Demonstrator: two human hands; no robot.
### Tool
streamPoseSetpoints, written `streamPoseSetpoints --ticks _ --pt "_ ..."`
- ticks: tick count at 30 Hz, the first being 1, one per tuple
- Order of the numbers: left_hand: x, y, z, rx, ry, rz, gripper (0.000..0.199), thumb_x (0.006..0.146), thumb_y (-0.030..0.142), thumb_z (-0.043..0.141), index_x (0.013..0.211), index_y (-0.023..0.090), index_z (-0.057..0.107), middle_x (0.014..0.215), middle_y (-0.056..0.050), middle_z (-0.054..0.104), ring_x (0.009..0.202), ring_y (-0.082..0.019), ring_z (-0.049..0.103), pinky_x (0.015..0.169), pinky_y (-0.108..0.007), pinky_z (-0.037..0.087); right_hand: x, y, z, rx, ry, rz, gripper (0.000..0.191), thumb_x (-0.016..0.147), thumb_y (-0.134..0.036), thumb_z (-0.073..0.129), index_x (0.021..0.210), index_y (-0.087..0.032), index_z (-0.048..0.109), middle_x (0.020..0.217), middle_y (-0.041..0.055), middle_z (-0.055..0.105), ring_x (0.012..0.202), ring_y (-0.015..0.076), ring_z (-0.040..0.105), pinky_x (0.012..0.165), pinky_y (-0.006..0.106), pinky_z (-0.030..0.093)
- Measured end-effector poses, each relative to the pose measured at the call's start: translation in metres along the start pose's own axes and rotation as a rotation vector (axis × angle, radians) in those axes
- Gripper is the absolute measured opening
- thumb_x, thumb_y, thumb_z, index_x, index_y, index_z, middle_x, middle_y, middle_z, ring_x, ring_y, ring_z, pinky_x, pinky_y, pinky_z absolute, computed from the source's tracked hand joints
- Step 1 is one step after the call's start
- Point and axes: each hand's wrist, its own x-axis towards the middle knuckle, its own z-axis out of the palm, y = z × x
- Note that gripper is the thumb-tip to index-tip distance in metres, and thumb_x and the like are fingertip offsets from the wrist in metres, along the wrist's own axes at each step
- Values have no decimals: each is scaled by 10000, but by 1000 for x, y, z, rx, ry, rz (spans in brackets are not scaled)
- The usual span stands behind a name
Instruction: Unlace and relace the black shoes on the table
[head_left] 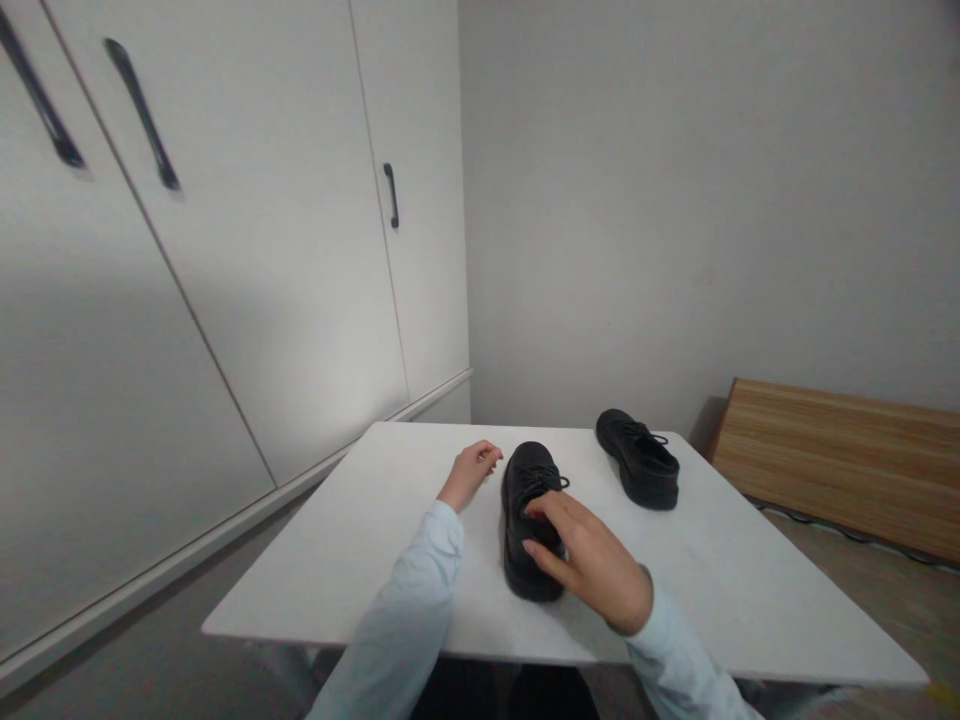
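Note:
A black lace-up shoe [531,458] stands upright on the white table in front of me, toe pointing away, with its laces tied in a bow. My right hand [589,550] hovers over its opening and tongue, thumb and fingers apart, with nothing held between them. Whether the fingertips touch the shoe I cannot tell. Just left of the toe is my left hand [469,474], its fingers curled in loosely and no object visible in them. The matching black shoe [639,465] sits at the table's far right corner, angled, its laces also tied.
The white table [360,570] reaches close to my body. White cabinets [285,250] with dark handles line the left side, and a grey wall [675,200] rises behind. A wood-grain board [840,465] leans by the wall on the right.

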Motion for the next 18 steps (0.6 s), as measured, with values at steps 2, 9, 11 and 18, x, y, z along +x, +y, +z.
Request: streamPoseSetpoints --ticks 2,9,11,18 --pt "0 -1 1 1 -10 11 290 751 417 500 756 152 616 625 -6 567 580 -117 532 569 -228 411 -10 -1 16 -146 18 20 298 777 -245 627 1062 -187 558 953 107 638 879 273 592 768 417 480" --pt "-3 1 3 25 -30 -1 298 752 431 507 746 155 617 622 -10 580 587 -122 546 583 -236 423 -31 1 50 -320 216 79 359 741 -214 685 1070 -229 543 954 101 635 913 313 564 752 461 469" --pt "-4 2 3 44 -33 5 292 755 426 508 747 156 621 623 -8 583 594 -122 549 595 -236 426 -33 0 51 -310 234 118 275 731 -170 686 964 -240 559 928 86 621 899 307 556 717 445 468" --pt "-4 3 3 55 -30 -9 249 745 384 504 746 160 613 626 -4 584 596 -125 545 609 -242 434 -33 -2 46 -233 200 141 207 747 -88 634 876 -233 563 894 72 582 862 278 526 681 410 450"
